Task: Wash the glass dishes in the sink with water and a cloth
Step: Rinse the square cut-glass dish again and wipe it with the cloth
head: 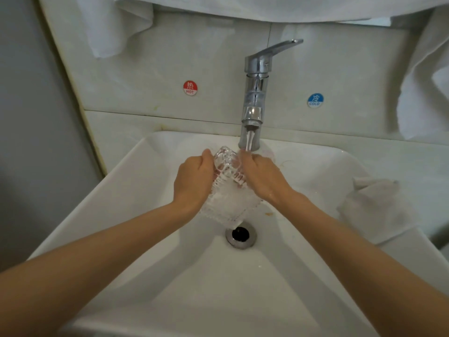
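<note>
A clear cut-glass dish (228, 190) with a ribbed, scalloped edge is held tilted over the white sink (136, 190), under the running stream from the chrome tap (255, 93). My left hand (194, 178) grips its left rim with curled fingers. My right hand (262, 177) holds the right side, fingers curled round the glass under the water. A crumpled white cloth (374, 207) lies on the sink's right rim, apart from both hands.
The drain (240, 234) sits open just below the dish. Red HOT (190, 88) and blue COLD (315, 100) stickers mark the tiled wall. White towels (427, 76) hang above and at the right. A grey wall borders the left side.
</note>
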A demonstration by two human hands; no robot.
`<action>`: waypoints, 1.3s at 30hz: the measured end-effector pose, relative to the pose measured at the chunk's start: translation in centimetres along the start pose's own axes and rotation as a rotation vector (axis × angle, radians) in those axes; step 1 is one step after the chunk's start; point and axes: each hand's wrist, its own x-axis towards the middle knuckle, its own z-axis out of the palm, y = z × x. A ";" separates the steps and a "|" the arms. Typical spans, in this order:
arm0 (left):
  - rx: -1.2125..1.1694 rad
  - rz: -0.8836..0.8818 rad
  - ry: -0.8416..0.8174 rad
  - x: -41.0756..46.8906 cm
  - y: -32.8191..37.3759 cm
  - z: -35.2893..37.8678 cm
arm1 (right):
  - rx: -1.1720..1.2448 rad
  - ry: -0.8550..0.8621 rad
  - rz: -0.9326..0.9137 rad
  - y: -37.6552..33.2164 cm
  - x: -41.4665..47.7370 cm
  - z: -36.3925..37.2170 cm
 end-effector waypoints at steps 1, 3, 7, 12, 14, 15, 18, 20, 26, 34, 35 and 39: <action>0.008 0.015 -0.003 -0.1 0.2 0.1 | 0.038 0.034 -0.050 -0.7 0.1 0.5; 0.001 0.011 -0.010 -0.1 0.6 0.2 | 0.007 0.056 -0.164 -1.4 0.0 0.9; -0.137 -0.148 0.041 0.8 0.3 -0.4 | 0.028 0.069 0.035 0.7 0.5 -1.2; -0.290 -0.367 0.080 1.0 -0.1 -0.8 | 0.997 -0.065 0.370 1.6 0.6 0.2; -0.351 -0.417 0.097 1.1 -0.1 -0.9 | 1.190 -0.051 0.393 1.6 0.4 1.3; -0.394 -0.432 0.101 1.0 -0.1 -0.9 | 1.160 -0.013 0.390 1.7 0.4 1.8; -0.503 -0.443 0.089 0.6 0.1 -1.0 | 0.962 0.107 0.351 1.7 0.1 2.9; -0.575 -0.434 0.068 0.6 0.3 -0.9 | 0.853 0.171 0.337 1.5 0.0 2.8; -0.456 -0.307 -0.054 2.4 0.4 -1.4 | 0.467 0.205 0.225 1.1 0.4 0.6; 0.019 0.013 -0.127 1.7 1.1 0.1 | -0.139 0.176 0.007 -0.9 -0.3 -1.0; -0.030 0.011 -0.091 1.6 1.0 0.2 | -0.185 0.161 -0.028 -1.4 -0.6 -0.8; -0.101 0.041 -0.018 0.8 0.2 0.0 | -0.131 0.197 -0.165 -3.1 -0.8 0.9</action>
